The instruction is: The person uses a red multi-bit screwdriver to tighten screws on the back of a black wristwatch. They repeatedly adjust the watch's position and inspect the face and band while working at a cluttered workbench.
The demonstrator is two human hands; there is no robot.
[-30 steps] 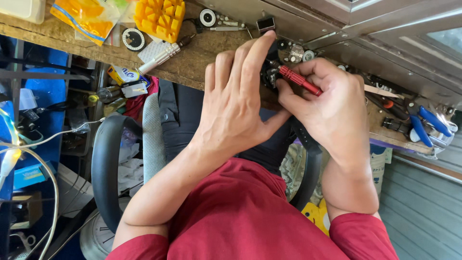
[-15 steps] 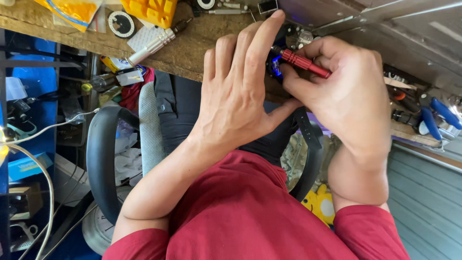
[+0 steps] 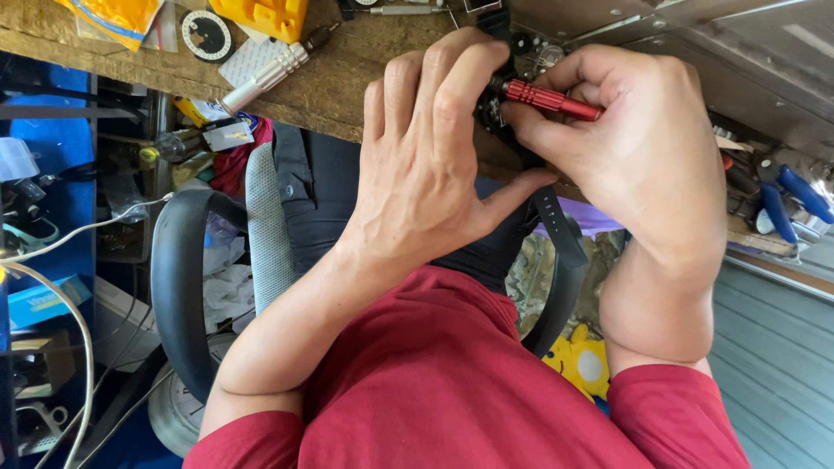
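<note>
My left hand (image 3: pixel 426 165) lies back-up over a black watch (image 3: pixel 489 111), its fingers curled around the case at the edge of the wooden bench (image 3: pixel 339 87). The watch's black strap (image 3: pixel 560 243) hangs down below my thumb. My right hand (image 3: pixel 643 148) pinches a red-handled screwdriver (image 3: pixel 552 98). The screwdriver's tip points left into the watch, where my left fingers hide it. Both hands touch each other around the watch.
On the bench lie a silver cylindrical tool (image 3: pixel 265 76), a round white dial disc (image 3: pixel 207 36), a yellow block (image 3: pixel 269 16) and a yellow bag (image 3: pixel 113 17). Blue-handled pliers (image 3: pixel 795 195) lie at the right. A black chair arm (image 3: pixel 174 287) and cables (image 3: pixel 52 260) are at the left.
Both hands have kept hold of the watch and the screwdriver. They sit slightly higher and nearer in the view, and the screwdriver lies flatter than before.
</note>
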